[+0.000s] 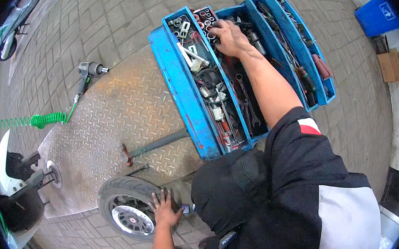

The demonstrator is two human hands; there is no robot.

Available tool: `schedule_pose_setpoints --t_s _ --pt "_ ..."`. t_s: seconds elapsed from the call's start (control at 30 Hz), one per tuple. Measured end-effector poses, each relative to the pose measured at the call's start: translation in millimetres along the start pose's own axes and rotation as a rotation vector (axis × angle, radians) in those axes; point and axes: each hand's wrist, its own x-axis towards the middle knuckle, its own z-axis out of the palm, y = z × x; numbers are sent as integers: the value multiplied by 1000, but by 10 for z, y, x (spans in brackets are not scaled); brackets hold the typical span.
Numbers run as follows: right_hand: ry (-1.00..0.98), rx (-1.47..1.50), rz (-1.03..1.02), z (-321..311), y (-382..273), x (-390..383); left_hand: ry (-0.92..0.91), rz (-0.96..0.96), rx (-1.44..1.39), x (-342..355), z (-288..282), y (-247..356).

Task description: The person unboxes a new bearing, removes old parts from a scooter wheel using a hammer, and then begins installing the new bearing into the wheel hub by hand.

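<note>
My left hand [166, 213] rests with fingers spread on the tyre of a small wheel [132, 217] lying on its side. My right hand [230, 38] reaches into a blue cantilever toolbox [177, 98], its bent fingers apart over a red tray of sockets [205, 22]. Nothing shows held in it, though the fingertips are partly hidden. Below the right forearm, several spanners [252, 112] lie in the deep middle compartment. Screwdrivers [307, 79] fill a right-hand compartment, and mixed small parts [209, 80] fill the left one.
A hammer [156, 145] lies on the rusty tread-plate platform [102, 114], its handle reaching the toolbox. An air impact wrench [90, 72] with a green coiled hose [48, 120] lies at the platform's far left. Part of a motorcycle [18, 185] stands left. A blue bin [376, 16] is far right.
</note>
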Motion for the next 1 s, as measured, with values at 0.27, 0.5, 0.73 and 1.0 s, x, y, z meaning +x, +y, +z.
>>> schedule_pose_setpoints --t_s 0.27,0.5,0.73,1.0 --pt "99 -89 -73 294 0 -265 36 5 -83 17 18 -2" --pt "338 381 72 -14 39 -630 129 19 -125 16 109 -95" --pt "-332 1135 -88 -407 -1428 -886 570 81 -548 -27 147 48" --pt "-954 935 -777 -148 -3645 -1556 1197 161 -1181 -323 -303 332"
